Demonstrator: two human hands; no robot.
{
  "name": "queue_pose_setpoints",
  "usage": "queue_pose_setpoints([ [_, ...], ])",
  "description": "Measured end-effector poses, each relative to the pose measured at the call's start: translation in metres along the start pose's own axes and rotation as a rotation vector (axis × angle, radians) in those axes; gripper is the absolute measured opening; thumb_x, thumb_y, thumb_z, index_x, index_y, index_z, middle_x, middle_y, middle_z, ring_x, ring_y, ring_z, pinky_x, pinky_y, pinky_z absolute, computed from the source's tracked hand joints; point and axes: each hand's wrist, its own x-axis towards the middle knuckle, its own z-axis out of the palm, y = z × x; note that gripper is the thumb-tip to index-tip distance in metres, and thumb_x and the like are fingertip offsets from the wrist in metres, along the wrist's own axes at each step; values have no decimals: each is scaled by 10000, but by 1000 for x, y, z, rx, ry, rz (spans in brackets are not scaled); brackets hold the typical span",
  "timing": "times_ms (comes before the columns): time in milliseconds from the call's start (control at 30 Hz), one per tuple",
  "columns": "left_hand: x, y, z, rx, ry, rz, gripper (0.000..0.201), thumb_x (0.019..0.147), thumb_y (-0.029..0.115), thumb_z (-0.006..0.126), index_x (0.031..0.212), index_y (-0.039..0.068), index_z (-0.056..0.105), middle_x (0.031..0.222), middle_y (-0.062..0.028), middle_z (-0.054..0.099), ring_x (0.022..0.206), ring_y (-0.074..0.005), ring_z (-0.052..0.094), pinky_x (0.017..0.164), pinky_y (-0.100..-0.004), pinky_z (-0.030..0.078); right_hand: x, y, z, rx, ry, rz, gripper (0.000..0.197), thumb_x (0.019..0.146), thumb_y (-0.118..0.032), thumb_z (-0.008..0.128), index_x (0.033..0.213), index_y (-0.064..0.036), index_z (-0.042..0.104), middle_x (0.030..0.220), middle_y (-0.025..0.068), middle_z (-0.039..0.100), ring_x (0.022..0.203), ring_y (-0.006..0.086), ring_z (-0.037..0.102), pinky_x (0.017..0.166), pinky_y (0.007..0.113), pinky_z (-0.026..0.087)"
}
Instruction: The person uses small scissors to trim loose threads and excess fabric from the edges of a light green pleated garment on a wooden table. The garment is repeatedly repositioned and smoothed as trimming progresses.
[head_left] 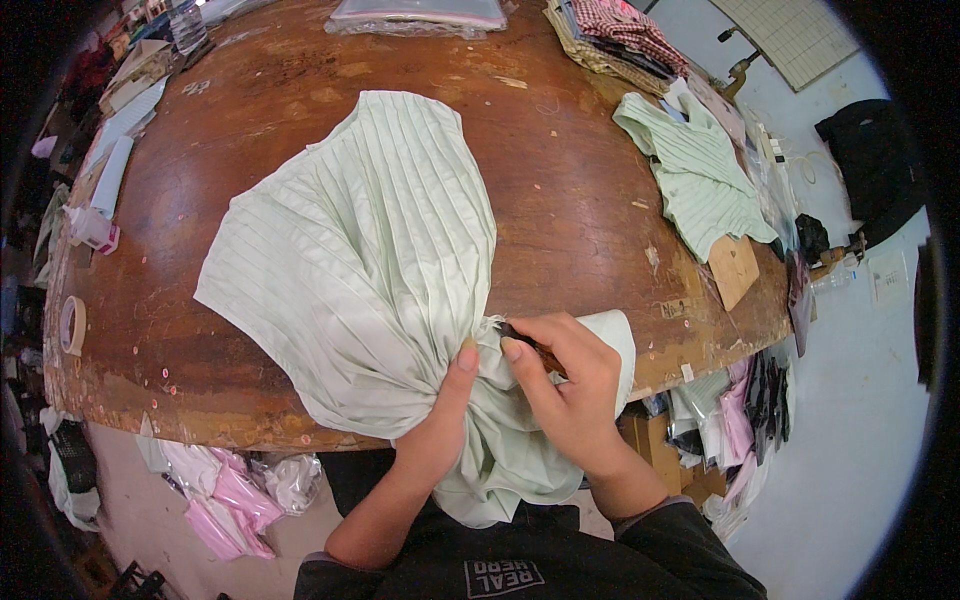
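A pale green pleated garment (365, 230) spreads over the near part of the table, its lower end bunched and hanging past the edge toward me. My left hand (440, 415) is closed on the gathered cloth, thumb on top. Just beside it, my right hand (575, 380) grips a small dark tool (540, 350) with a brownish handle. The tool's tip points at a bunched spot of the cloth near my left thumb. Fingers cover most of the tool, so its exact kind cannot be told.
The worn brown wooden table (560, 130) carries a second pale green garment (700, 180) at right, by a tan card piece (733, 270). Folded checked cloth (625, 35) lies far right. At left are a tape roll (72, 325) and a white bottle (92, 229). Pink bagged items (230, 505) lie below.
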Motion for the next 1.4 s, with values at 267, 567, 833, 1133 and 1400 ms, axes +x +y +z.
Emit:
queue_pose_setpoints([
  [267, -2, 2, 2, 105, -73, 22, 493, 957, 231, 601, 1342, -34, 444, 1323, -109, 506, 1196, -182, 478, 1050, -305, 343, -1, -3, 1, -46, 46, 33, 115, 829, -35, 674, 922, 28, 651, 784, 141, 637, 651, 248, 613, 579, 306, 469],
  [567, -3, 1, 2, 82, -122, -11, 491, 965, 215, 587, 1357, -34, 427, 1333, -112, 494, 1205, -190, 470, 1057, -308, 334, -1, -4, 4, -83, 85, 26, 103, 822, -53, 684, 896, 9, 649, 751, 140, 623, 623, 276, 610, 544, 333, 461],
  [833, -2, 2, 3, 49, -70, -15, 481, 948, 194, 604, 1349, -20, 448, 1341, -105, 504, 1213, -199, 472, 1061, -324, 333, -2, 0, -1, 76, 133, 110, 217, 812, -86, 708, 993, 10, 638, 801, 126, 603, 679, 221, 589, 605, 311, 453],
  [1133, -1, 2, -5, -20, 3, -13, 461, 949, 183, 605, 1332, -31, 461, 1296, -88, 536, 1147, -166, 514, 1010, -292, 380, 8, 7, 1, 117, -45, 14, 266, 747, -65, 738, 979, -5, 621, 854, 124, 586, 695, 227, 577, 632, 294, 461],
  [1400, 0, -14, -18, -325, 72, -189, 409, 946, 167, 576, 1302, -22, 502, 1268, -75, 551, 1126, -166, 532, 1007, -311, 398, -24, 12, 21, 49, -104, -202, 432, 612, -39, 732, 1029, -35, 619, 983, 110, 609, 788, 272, 645, 645, 335, 526],
])
